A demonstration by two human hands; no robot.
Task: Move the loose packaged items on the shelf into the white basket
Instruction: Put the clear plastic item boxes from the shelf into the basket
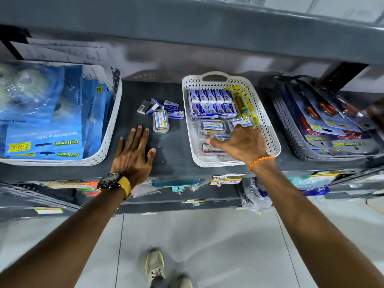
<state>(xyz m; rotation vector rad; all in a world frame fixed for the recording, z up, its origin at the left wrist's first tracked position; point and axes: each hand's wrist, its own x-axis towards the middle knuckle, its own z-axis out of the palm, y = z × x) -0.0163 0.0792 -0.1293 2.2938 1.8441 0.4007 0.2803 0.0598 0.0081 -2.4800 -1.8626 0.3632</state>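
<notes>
— Several loose packaged items (160,113) on dark shelf (172,146), left of white basket (272,140)?
— Yes; left hand (133,154) spread flat just beside them, grasping nothing. Right hand (239,142) inside basket, fingers on small clear packet (241,122); actual grasp unclear.

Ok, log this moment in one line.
right hand: in white basket | left hand: open, flat on shelf | loose packets: remaining
</notes>
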